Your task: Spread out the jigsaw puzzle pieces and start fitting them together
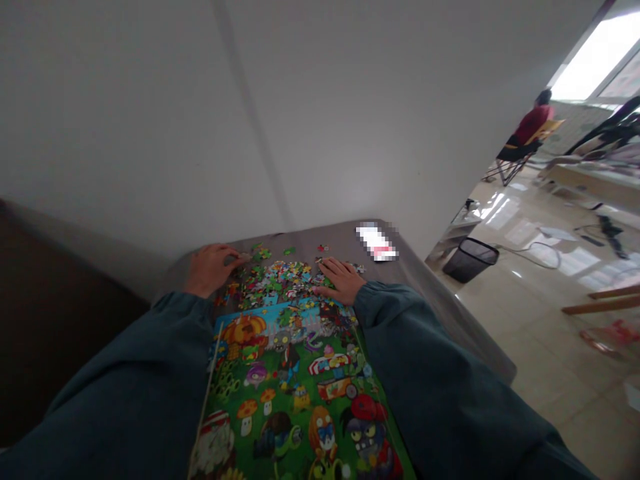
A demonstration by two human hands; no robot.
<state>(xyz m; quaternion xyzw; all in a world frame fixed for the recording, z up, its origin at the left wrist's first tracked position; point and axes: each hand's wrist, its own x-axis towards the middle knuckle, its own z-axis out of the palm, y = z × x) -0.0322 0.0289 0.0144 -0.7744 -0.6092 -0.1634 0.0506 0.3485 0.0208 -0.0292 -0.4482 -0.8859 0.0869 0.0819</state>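
Left hand (209, 268) at the far left edge of the loose puzzle pieces (277, 277), fingers pinched on one small piece (245, 257). Right hand (341, 280) flat, fingers spread on the heap's right side. Finished picture (295, 393) nearer, on the grey surface (420, 280).

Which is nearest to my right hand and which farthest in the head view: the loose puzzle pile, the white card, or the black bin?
1. Loose puzzle pile, touching the right hand on its left.
2. White card, beyond it on the table.
3. Black bin, on the floor, far right.
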